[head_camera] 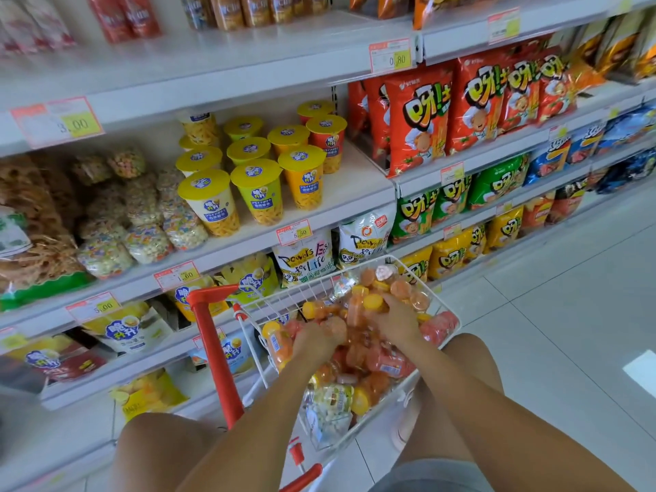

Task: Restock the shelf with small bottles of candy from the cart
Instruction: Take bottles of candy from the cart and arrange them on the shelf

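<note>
1. While small yellow-capped orange candy bottles [280,344] are lying heaped in the white wire cart [284,299], the left hand [319,337] is curling round one
2. The right hand [394,318] is gripping another with its fingers

Two bare forearms reach forward and down from the bottom of the view, nearly parallel. The left hand [317,339] is knuckles-up, its fingers curled round an orange bottle [335,324]. The right hand [395,319], just beside it and slightly farther forward, lies palm-down, fingers curled over a yellow-capped bottle [373,302]. Both knees are bare and bent.
</note>
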The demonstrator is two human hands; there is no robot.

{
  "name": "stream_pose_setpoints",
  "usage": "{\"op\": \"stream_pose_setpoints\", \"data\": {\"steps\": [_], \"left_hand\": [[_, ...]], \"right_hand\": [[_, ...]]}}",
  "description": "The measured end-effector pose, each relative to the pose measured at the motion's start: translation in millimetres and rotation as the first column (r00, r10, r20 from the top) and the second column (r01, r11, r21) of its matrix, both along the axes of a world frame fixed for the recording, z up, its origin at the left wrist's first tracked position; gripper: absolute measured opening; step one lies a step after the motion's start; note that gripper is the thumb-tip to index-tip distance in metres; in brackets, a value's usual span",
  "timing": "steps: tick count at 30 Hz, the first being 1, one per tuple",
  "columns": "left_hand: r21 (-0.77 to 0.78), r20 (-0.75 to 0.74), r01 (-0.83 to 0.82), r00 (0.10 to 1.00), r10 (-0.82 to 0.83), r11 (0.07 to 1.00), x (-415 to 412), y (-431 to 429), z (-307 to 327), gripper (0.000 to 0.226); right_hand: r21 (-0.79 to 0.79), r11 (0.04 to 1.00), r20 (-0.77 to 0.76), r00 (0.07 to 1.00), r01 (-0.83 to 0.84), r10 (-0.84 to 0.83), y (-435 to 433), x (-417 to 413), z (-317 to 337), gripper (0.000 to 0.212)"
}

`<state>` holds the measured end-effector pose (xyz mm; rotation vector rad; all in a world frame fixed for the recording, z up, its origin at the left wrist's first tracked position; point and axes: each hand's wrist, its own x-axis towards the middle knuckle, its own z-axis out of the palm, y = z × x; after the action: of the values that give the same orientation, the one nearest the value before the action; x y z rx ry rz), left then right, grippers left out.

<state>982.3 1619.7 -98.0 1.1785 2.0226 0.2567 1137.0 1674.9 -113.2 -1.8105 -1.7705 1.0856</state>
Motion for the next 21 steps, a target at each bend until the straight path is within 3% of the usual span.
{"op": "stream_pose_setpoints", "data": {"steps": [2, 4, 6, 9, 10, 12, 14, 17, 21], "left_hand": [[0.086, 0.139, -0.079, 0.988, 0.066, 0.993, -15, 8, 21, 0.024], [0.193, 0.336, -0.179, 0.936, 0.106, 0.965, -32, 17, 54, 0.028], [0.285, 0.45, -0.256, 0.887, 0.107, 0.924, -46, 27, 95, 0.034], [0.462, 0.396, -0.255, 0.916, 0.06, 0.849, -62, 36, 157, 0.059], [0.518, 0.368, -0.235, 0.929, 0.034, 0.822, -65, 37, 176, 0.067], [0.61, 0.331, -0.212, 0.943, -0.003, 0.763, -68, 37, 211, 0.055], [0.684, 0.324, -0.207, 0.945, -0.037, 0.699, -72, 38, 241, 0.043], [0.759, 0.321, -0.194, 0.942, -0.098, 0.621, -78, 40, 282, 0.047], [0.811, 0.367, -0.244, 0.92, -0.139, 0.532, -93, 64, 326, 0.015]], "right_hand": [[-0.073, 0.994, -0.373, 0.922, 0.086, -0.107, 8, -2, 29, 0.028], [-0.153, 0.988, -0.672, 0.728, 0.038, -0.132, 18, -4, 62, 0.024], [-0.201, 0.977, -0.845, 0.518, -0.071, -0.137, 27, -6, 97, 0.029], [-0.202, 0.96, -0.944, 0.298, -0.192, -0.14, 39, -12, 151, 0.034], [-0.181, 0.958, -0.953, 0.279, -0.221, -0.116, 42, -14, 168, 0.04], [-0.101, 0.958, -0.958, 0.287, -0.269, -0.02, 44, -17, 204, 0.051], [0.006, 0.953, -0.934, 0.339, -0.302, 0.113, 48, -19, 237, 0.048], [0.141, 0.947, -0.887, 0.387, -0.289, 0.251, 62, -25, 279, 0.038], [0.289, 0.936, -0.821, 0.451, -0.201, 0.35, 92, -37, 328, 0.046]]}}
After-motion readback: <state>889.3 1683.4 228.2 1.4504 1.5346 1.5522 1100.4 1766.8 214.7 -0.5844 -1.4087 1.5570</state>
